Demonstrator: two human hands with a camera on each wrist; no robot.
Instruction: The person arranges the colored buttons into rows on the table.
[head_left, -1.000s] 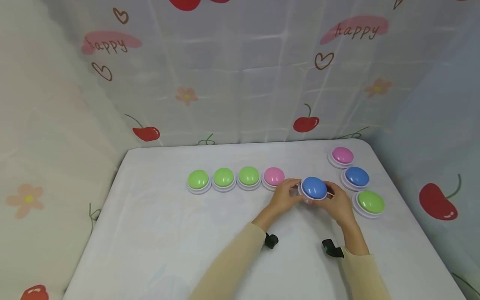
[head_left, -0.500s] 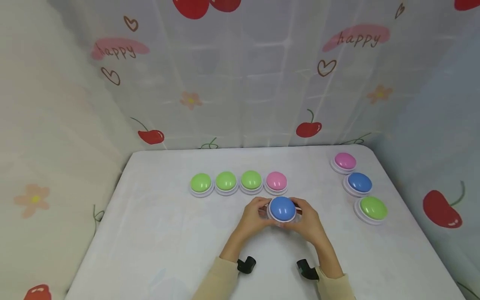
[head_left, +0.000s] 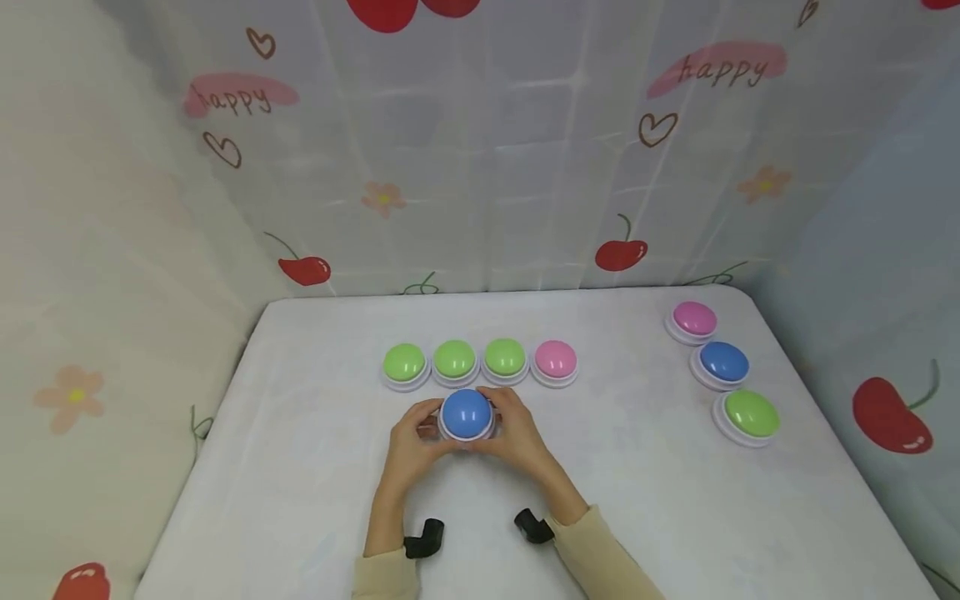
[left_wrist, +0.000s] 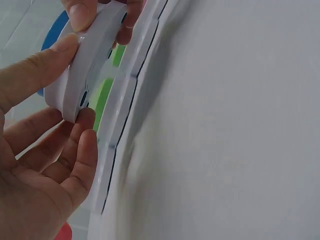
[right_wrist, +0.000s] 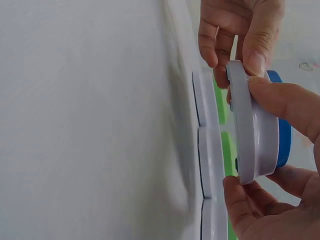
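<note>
Both hands hold a blue-topped push button (head_left: 467, 415) with a round white base. My left hand (head_left: 410, 446) grips its left edge and my right hand (head_left: 517, 437) grips its right edge, the thumbs near each other at the front. In the left wrist view the white base (left_wrist: 82, 65) is raised off the table, its underside facing the row of buttons. Just behind it stand three green buttons (head_left: 454, 359) and a pink button (head_left: 556, 359), side by side in a row. The right wrist view shows the blue dome (right_wrist: 284, 130) facing away from the table.
Along the right side of the white-covered table (head_left: 300, 467) stand a pink button (head_left: 694, 318), another blue button (head_left: 724, 362) and a green button (head_left: 752, 414). A printed curtain (head_left: 510, 167) hangs behind the table and at both sides.
Both hands have carried the blue button leftward and toward the front, from right of the pink button to in front of the green ones. The standing buttons keep their places.
</note>
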